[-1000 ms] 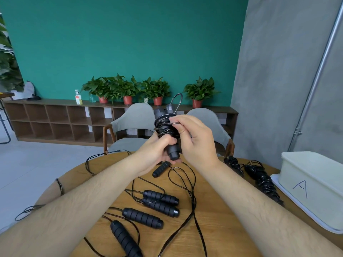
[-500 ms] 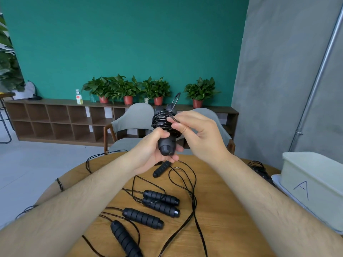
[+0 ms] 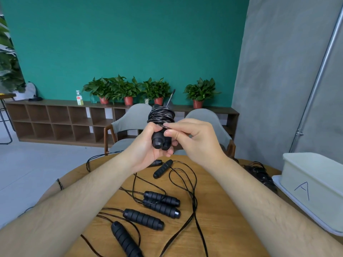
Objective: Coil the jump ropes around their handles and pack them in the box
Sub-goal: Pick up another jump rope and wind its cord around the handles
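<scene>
Above the round wooden table [image 3: 228, 210] my left hand [image 3: 146, 147] grips a pair of black jump rope handles [image 3: 160, 140], held upright with black rope [image 3: 161, 115] coiled round their upper part. My right hand [image 3: 193, 138] pinches the rope's loose end against the coil. Several loose black handles [image 3: 161, 198] and uncoiled rope [image 3: 193, 199] lie on the table below. Coiled ropes [image 3: 259, 173] lie at the right, partly hidden by my right arm. The white box [image 3: 313, 190], marked "A", stands at the right edge.
Two grey chairs [image 3: 133, 115] stand behind the table. Further back a low wooden shelf [image 3: 55, 119] carries potted plants [image 3: 128, 88] and a bottle [image 3: 79, 98]. A rope hangs over the table's left edge [image 3: 59, 183].
The held handles tipped their lower ends toward me. My right hand moved lower on the coil, and the rope loop sticking up above it has shrunk to a short straight end.
</scene>
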